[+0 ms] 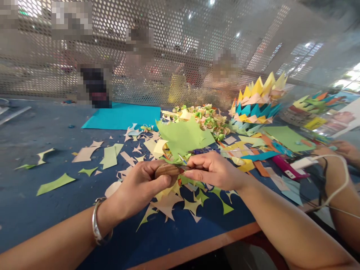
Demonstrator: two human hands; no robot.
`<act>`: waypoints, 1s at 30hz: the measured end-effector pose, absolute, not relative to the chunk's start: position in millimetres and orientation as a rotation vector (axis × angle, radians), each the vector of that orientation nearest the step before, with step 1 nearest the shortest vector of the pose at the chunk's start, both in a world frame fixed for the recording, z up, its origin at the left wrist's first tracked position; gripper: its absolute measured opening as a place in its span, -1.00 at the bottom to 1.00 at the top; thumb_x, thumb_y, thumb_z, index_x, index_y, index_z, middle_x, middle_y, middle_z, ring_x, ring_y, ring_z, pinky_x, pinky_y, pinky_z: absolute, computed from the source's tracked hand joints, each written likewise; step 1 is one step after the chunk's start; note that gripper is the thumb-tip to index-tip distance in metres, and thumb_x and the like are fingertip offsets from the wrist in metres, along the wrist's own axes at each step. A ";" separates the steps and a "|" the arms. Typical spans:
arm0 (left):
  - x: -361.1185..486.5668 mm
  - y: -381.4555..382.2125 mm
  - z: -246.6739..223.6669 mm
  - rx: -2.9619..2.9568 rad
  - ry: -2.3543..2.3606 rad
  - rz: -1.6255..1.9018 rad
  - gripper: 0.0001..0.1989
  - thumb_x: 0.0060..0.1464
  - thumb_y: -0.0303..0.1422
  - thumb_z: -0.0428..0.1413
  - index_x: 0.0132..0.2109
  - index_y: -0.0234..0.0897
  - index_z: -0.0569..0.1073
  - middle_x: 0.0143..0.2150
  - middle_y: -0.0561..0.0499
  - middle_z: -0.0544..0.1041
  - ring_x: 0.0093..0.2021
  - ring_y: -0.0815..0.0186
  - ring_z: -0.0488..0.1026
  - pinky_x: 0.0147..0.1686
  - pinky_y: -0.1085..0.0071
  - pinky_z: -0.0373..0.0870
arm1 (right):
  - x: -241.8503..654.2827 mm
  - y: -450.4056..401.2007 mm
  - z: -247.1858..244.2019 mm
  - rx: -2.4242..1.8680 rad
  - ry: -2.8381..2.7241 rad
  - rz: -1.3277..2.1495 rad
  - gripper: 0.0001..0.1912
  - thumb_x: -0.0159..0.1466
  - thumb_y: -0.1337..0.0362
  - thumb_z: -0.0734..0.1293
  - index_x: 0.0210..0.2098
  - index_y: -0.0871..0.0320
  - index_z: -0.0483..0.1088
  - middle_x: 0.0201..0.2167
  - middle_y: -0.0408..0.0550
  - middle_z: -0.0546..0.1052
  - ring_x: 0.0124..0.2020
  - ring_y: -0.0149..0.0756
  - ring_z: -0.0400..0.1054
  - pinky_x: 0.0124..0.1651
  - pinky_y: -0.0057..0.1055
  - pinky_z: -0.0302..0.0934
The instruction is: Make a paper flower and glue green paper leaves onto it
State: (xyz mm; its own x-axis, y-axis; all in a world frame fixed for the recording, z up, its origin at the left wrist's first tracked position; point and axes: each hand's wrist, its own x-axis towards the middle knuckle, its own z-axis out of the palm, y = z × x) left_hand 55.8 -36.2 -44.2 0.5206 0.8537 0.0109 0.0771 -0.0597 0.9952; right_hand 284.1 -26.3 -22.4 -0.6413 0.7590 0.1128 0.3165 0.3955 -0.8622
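My left hand (146, 183), with a silver bangle at its wrist, is closed around a rounded brown piece with wood-like grain (167, 170). Against that piece's right edge, my right hand (210, 168) is pinched. A thin tool with a pale pointed tip (182, 159) sticks out by its fingers; its kind is unclear. Just beyond both hands lies a green paper sheet (187, 137) with scalloped cut edges. Cut paper scraps (165, 204) in pink, yellow and green are spread under and around the hands.
Behind the green sheet is a heap of small paper pieces (202, 116). A blue sheet (126, 116) lies at the back left, near a perforated metal screen (168, 56). Layered zigzag paper (257, 101) stands back right. A magenta power strip (289, 167) and another person's arm (340, 187) are at right.
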 end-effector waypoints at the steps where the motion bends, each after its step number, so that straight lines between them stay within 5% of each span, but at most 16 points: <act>1: 55.8 -36.1 -43.8 1.525 0.841 0.769 -0.81 0.02 -0.23 0.16 -0.39 -0.28 0.46 -0.47 0.07 0.40 -0.45 0.36 0.23 -0.42 0.42 0.18 | 284.0 -26.3 -22.2 -0.920 -2.162 1.182 -0.71 0.34 0.22 0.37 -0.47 0.16 0.29 -0.63 -0.33 0.12 -0.61 -0.55 -0.08 -0.59 -0.50 -0.16; 30: 57.1 -37.7 -41.7 1.803 0.900 0.802 -0.82 0.06 -0.29 0.13 -0.30 -0.28 0.58 -0.42 0.03 0.51 -0.41 0.32 0.38 -0.41 0.43 0.35 | 288.5 -25.4 -26.7 -0.913 -2.106 1.243 -0.64 0.32 0.06 0.41 -0.44 0.18 0.32 -0.59 -0.30 0.13 -0.56 -0.52 -0.03 -0.55 -0.44 -0.17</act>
